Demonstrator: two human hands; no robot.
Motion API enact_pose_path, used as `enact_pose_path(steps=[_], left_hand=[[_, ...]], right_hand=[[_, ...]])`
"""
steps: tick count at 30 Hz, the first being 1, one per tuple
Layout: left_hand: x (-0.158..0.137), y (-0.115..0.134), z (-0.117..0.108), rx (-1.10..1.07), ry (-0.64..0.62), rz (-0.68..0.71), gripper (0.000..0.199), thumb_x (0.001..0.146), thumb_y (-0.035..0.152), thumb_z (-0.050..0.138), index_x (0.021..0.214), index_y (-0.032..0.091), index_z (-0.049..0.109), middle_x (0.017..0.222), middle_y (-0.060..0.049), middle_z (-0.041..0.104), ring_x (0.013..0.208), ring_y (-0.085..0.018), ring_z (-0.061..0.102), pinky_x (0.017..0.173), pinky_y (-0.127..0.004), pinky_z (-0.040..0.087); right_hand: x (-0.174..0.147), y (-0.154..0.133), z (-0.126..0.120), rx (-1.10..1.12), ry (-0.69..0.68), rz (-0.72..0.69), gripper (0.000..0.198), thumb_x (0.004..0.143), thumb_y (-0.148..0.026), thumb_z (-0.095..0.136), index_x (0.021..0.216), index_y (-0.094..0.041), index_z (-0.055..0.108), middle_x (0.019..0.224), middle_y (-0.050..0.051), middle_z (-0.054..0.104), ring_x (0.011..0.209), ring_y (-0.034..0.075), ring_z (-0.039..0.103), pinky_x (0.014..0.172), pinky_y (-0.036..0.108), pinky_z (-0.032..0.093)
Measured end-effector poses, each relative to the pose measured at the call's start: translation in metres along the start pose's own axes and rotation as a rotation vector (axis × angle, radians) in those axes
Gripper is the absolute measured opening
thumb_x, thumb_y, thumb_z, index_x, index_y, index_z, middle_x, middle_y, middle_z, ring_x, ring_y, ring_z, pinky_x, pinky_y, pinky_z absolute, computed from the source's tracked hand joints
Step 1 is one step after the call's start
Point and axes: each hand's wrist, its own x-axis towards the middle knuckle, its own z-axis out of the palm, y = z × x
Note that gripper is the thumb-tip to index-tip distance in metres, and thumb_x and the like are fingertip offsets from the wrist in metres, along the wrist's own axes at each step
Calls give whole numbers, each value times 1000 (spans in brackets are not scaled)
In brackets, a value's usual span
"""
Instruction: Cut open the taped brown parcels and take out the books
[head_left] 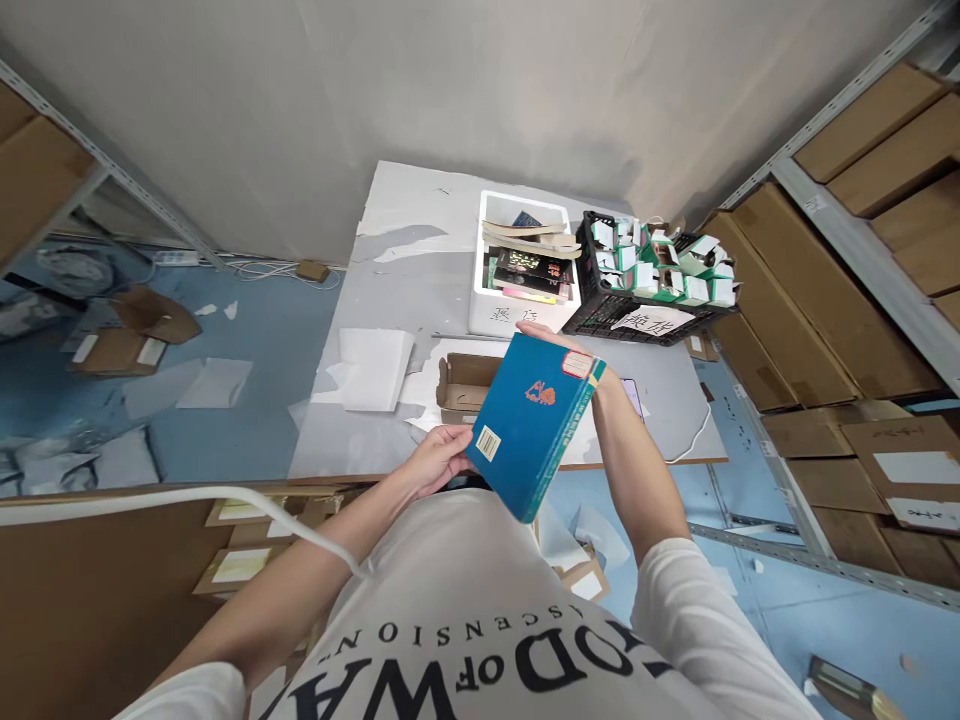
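Observation:
A blue book (pixel 517 425) is held up in front of my body, tilted, with a barcode, a red emblem and a red-and-white label on its cover. My left hand (pixel 442 458) pinches its left edge near the barcode. Along the far edge and behind it runs my right hand (pixel 555 340), its fingers partly hidden by the cover. Just beyond the book, an open brown cardboard box (pixel 457 388) sits on the grey table (pixel 405 285), partly covered by the book.
A white bin (pixel 514 318) of books stands at the back, beside a black crate (pixel 600 308) packed with green-and-white boxes. A white paper sheet (pixel 379 370) and a phone (pixel 632 395) lie on the table. Shelves of cartons (pixel 795 280) rise at right; scraps litter the floor.

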Motion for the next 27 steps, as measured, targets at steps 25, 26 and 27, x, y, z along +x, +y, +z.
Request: enact_pose_path(steps=[25,26,27], left_hand=[[2,-7,6,30,314,262,46,64,40,80,101,17,67,93,-6,72,80,-17,69,82,-35,57],[2,-7,6,21,306,256,45,65,40,80,101,17,67,93,-6,72,80,-17,69,82,-35,57],[3,-7,5,15,299,252,44,65,39,80,101,17,67,93,-6,72,80,-17,69,82,-35,57]], right_hand=[[8,6,-22,292,205,233,52,67,-61,71,100,-21,67,75,0,67,60,11,59,50,22,48],[7,7,-23,293,213,231,51,67,-60,71,100,-21,68,76,0,68,59,11,59,50,22,48],[7,9,-24,294,220,231,51,67,-60,71,100,-22,68,76,0,68,59,11,59,49,22,48]])
